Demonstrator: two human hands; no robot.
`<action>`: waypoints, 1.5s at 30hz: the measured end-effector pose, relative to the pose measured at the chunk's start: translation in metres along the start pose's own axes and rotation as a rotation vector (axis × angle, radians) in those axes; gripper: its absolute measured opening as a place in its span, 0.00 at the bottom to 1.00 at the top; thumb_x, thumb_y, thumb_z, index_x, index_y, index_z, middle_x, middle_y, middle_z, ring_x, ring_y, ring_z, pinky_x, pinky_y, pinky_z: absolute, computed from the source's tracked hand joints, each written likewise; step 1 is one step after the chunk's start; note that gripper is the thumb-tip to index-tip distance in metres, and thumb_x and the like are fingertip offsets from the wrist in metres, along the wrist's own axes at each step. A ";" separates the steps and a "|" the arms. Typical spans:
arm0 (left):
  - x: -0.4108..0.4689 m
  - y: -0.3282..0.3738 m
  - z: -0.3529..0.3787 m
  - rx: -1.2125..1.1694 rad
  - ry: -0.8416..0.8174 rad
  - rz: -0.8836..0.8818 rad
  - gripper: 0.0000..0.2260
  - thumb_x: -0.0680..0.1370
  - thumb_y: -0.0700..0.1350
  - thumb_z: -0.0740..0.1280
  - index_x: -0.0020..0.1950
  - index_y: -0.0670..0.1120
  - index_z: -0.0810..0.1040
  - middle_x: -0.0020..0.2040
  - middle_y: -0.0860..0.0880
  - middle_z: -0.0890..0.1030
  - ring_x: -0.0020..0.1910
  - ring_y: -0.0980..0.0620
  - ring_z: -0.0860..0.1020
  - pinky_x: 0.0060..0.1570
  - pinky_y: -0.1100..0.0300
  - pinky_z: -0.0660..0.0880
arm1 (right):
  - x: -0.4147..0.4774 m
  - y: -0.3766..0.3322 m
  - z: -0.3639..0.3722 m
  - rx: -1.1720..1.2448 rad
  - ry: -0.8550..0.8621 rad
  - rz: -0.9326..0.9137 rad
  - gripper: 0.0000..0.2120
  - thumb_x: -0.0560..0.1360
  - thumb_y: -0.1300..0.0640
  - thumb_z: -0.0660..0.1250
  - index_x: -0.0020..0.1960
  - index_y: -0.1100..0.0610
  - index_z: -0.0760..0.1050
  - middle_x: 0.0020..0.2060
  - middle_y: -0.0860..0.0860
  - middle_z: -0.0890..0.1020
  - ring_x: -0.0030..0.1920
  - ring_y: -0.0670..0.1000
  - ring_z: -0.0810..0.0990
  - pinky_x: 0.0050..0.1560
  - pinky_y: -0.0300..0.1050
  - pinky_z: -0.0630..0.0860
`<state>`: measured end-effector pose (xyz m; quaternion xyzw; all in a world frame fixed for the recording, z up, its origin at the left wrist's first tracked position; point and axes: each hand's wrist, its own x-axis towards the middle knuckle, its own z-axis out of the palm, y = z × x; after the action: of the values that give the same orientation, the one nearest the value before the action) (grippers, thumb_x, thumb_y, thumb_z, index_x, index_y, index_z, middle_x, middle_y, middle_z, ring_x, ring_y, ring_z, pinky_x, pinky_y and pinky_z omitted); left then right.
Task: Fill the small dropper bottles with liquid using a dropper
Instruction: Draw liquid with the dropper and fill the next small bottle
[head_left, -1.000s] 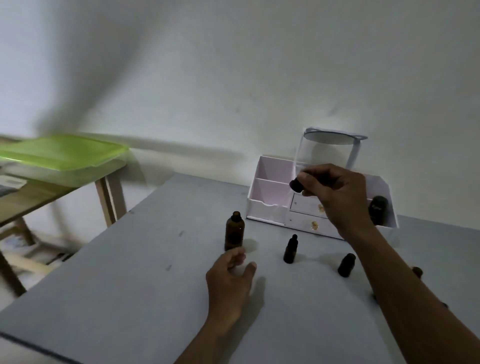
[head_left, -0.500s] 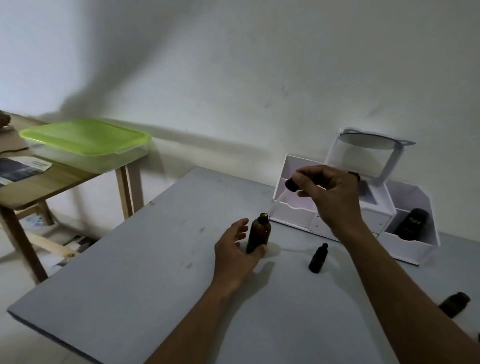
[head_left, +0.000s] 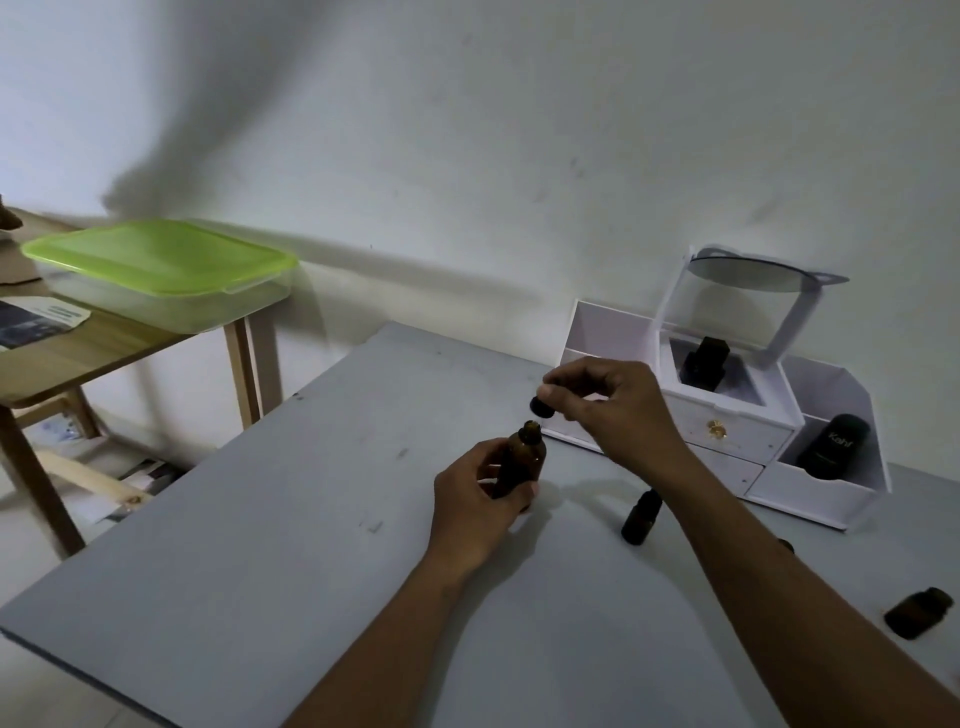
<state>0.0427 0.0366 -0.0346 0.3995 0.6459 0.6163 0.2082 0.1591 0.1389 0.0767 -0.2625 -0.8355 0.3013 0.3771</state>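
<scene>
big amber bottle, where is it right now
Head view, centre: the left hand grips the big amber bottle, its open neck just below the black cap pinched by the right hand.

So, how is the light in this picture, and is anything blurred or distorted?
Head view: dim, flat light; a broad soft shadow on the wall; a faint shadow on the table right of the bottle; no glare; the wide lens tilts the table and organizer; the left hand gripping the bottle and right hand pinching the dropper look fairly sharp.

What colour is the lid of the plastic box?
The lid is light green, seen in the head view.
</scene>
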 end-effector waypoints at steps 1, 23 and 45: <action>0.000 0.000 0.000 0.002 -0.002 0.004 0.20 0.68 0.45 0.78 0.56 0.59 0.77 0.48 0.63 0.79 0.47 0.65 0.78 0.39 0.78 0.72 | -0.002 0.003 0.005 -0.021 -0.018 0.004 0.05 0.73 0.55 0.76 0.48 0.53 0.85 0.39 0.43 0.86 0.41 0.39 0.84 0.44 0.34 0.79; 0.001 -0.006 0.001 0.006 0.009 0.022 0.20 0.68 0.46 0.77 0.58 0.56 0.78 0.50 0.61 0.80 0.49 0.59 0.80 0.43 0.75 0.74 | -0.005 0.015 0.023 -0.084 -0.009 -0.025 0.03 0.74 0.59 0.74 0.42 0.53 0.84 0.36 0.42 0.84 0.40 0.40 0.82 0.42 0.27 0.75; -0.020 -0.002 0.007 0.101 0.132 -0.038 0.33 0.69 0.46 0.77 0.69 0.56 0.67 0.54 0.57 0.74 0.51 0.52 0.76 0.54 0.59 0.74 | -0.013 -0.049 -0.096 0.101 0.292 -0.135 0.04 0.76 0.59 0.72 0.49 0.59 0.83 0.39 0.50 0.87 0.40 0.45 0.86 0.40 0.41 0.82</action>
<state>0.0594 0.0258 -0.0417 0.3556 0.6960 0.6039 0.1564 0.2317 0.1261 0.1562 -0.2277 -0.7713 0.2755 0.5266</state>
